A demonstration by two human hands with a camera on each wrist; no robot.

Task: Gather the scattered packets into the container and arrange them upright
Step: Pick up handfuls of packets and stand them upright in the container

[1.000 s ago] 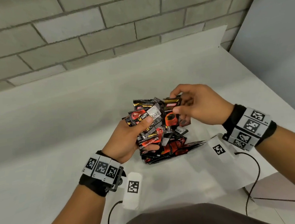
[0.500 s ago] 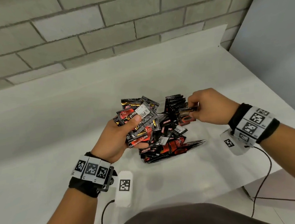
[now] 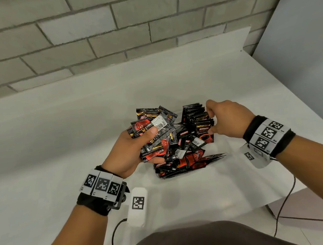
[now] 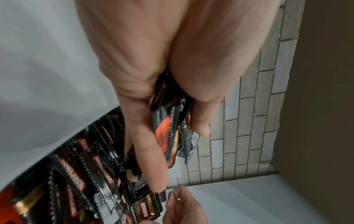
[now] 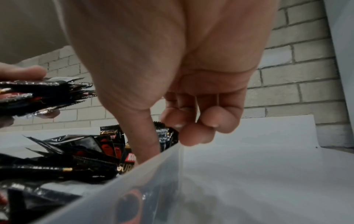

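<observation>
A person sorts black-and-red packets over a clear container (image 5: 145, 171) on a white table (image 3: 43, 151). The left hand (image 3: 128, 150) grips a fanned bundle (image 3: 155, 132) above the container's left side, thumb pressed on top, fingers curled beneath. The right hand (image 3: 228, 121), which half a second ago pinched a packet lifted off the heap, has moved right and down to the upright row (image 3: 197, 117) standing at the container's far right, thumb and curled fingers on the row's near packets. The left hand has shifted slightly left. Loose packets (image 3: 181, 159) lie heaped in the container, between the hands
</observation>
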